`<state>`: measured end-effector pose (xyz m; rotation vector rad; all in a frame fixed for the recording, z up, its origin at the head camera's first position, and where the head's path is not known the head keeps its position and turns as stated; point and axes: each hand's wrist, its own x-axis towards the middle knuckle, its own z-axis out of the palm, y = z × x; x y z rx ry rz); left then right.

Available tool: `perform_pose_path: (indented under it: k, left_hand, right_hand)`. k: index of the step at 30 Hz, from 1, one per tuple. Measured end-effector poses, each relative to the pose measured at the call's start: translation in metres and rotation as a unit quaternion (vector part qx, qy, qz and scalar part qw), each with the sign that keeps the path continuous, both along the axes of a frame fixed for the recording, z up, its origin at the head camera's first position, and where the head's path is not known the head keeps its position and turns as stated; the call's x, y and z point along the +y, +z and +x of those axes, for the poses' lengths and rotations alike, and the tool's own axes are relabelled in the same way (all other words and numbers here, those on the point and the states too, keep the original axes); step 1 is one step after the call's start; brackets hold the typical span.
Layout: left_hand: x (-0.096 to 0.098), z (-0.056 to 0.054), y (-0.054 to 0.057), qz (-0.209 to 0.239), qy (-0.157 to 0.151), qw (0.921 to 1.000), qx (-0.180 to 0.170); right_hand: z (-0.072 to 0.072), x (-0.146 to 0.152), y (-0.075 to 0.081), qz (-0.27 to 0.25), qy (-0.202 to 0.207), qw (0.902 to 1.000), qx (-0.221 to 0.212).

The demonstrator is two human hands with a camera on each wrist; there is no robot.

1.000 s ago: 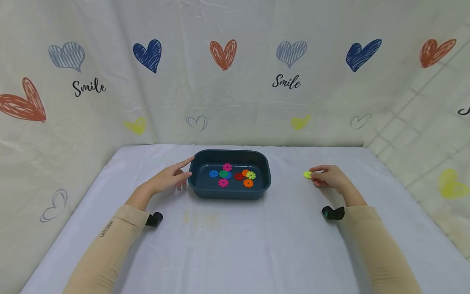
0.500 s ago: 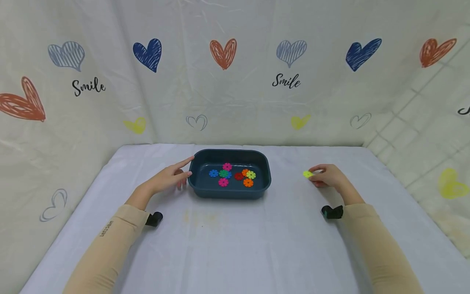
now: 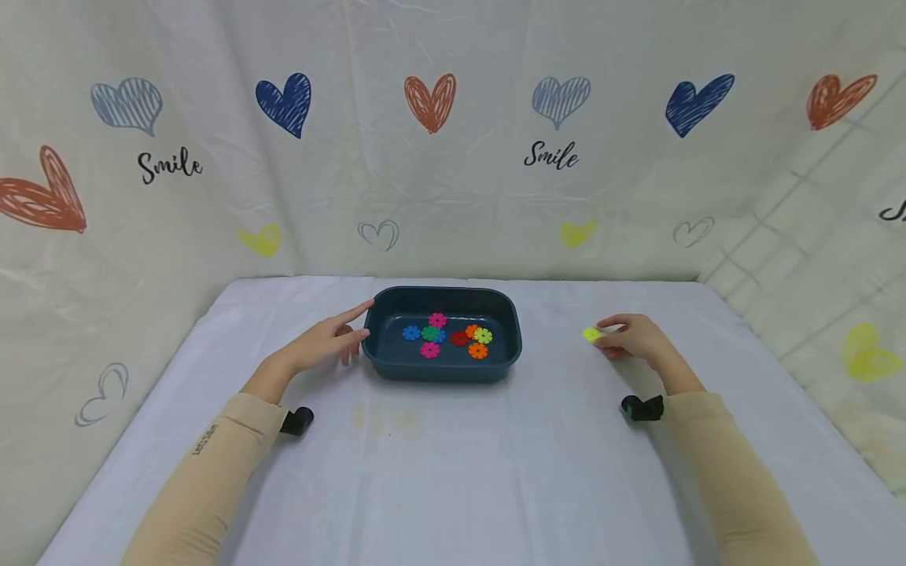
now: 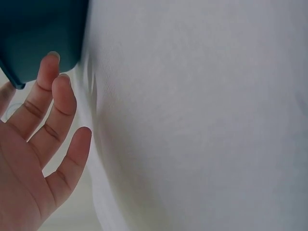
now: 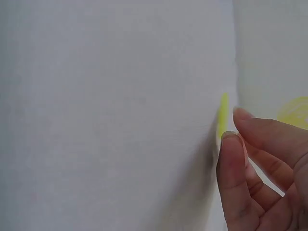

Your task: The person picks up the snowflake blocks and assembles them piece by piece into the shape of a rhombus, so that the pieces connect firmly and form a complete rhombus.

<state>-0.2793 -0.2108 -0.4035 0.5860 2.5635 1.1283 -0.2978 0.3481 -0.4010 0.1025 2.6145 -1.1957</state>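
A dark blue-green tray stands at the middle of the table, with several small flower-shaped plastic discs lying on its floor. At its left end, my left hand rests the forefinger at the rim's far corner and the thumb at the side. In the left wrist view the other fingers are loosely bent beside the wall and hold nothing. To the right of the tray, my right hand has thumb and fingers at the near edge of a yellow flower disc. The right wrist view shows this yellow disc edge-on, low over the cloth, at the thumb tip.
Inside the tray lie pink, blue, green, red, orange and yellow discs, some overlapping. White cloth covers the table. A curtain printed with hearts hangs behind.
The right hand has shifted only very slightly around the yellow disc, which stays at about the same spot. The left hand and the tray have not moved.
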Motion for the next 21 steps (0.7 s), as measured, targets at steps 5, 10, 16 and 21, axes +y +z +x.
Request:
perform_pose_path:
  k: [5,10,16,21]
  left_hand:
    - [0.000,0.001,0.001,0.000,0.002,1.0000,-0.001]
    - [0.000,0.001,0.001,0.004,0.001,1.0000,-0.002]
    - [0.000,0.001,0.001,0.008,0.001,1.0000,-0.002]
    - [0.000,0.000,0.000,0.009,-0.001,1.0000,0.000]
  right_hand:
    - [0.006,0.005,0.004,-0.012,0.000,0.9997,0.023]
    - [0.014,0.003,0.009,-0.015,-0.001,0.9988,0.046]
    - [0.021,-0.014,0.023,-0.022,0.024,0.9959,0.085]
    - [0.028,-0.035,0.036,-0.045,0.037,0.9921,0.111]
